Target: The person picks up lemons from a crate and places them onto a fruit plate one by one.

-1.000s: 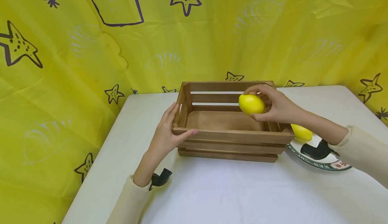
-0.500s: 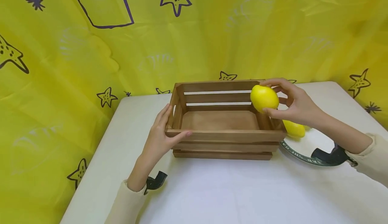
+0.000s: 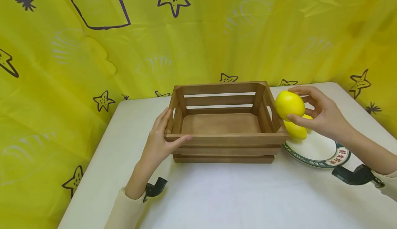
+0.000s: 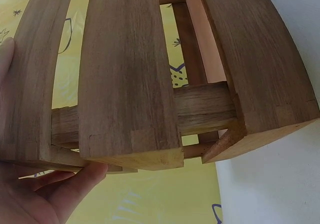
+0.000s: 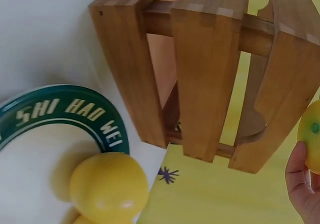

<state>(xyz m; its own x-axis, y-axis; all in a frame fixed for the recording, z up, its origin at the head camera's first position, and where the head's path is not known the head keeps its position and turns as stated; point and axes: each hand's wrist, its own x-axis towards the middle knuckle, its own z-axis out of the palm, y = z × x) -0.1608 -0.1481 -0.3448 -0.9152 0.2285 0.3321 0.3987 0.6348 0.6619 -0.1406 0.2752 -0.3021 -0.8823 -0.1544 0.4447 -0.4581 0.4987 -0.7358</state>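
Right hand (image 3: 322,117) pinches the lemon (image 3: 289,105) just right of the crate (image 3: 223,139); the left hand (image 3: 159,141) clasps the crate's corner, best held firm.

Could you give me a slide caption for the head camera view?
Left hand grips an empty wooden crate; right hand holds a lemon over a plate.

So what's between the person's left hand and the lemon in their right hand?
The wooden crate, in the head view: the left hand grips its left end, and the right hand holds the lemon just past its right end.
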